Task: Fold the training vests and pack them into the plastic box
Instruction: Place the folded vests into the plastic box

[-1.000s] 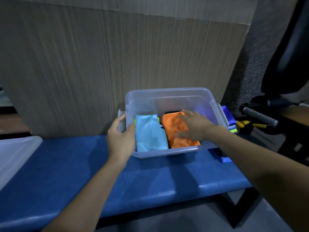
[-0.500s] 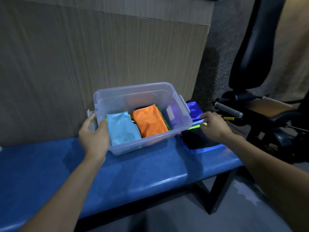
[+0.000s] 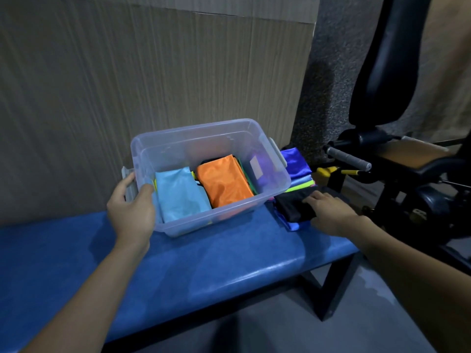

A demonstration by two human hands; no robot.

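A clear plastic box (image 3: 193, 138) stands on the blue bench (image 3: 209, 271). Inside it lie a folded light blue vest (image 3: 181, 197) on the left and a folded orange vest (image 3: 224, 182) beside it. My left hand (image 3: 132, 210) grips the box's left end at its grey handle. Just right of the box sits a pile of folded vests: a black one (image 3: 293, 205) on top, with blue (image 3: 295, 161) and yellow-green ones under and behind it. My right hand (image 3: 331, 212) rests on the black vest, fingers curled at its near edge.
A wood-grain panel (image 3: 153, 85) rises right behind the bench. To the right stands dark gym equipment (image 3: 397, 174) with a padded back and a grey grip bar (image 3: 349, 159). The bench's black leg (image 3: 328, 296) and grey floor lie below.
My right hand left the orange vest in the box and moved right onto the black vest on the pile. My view swung rightward. The left hand stayed on the box.
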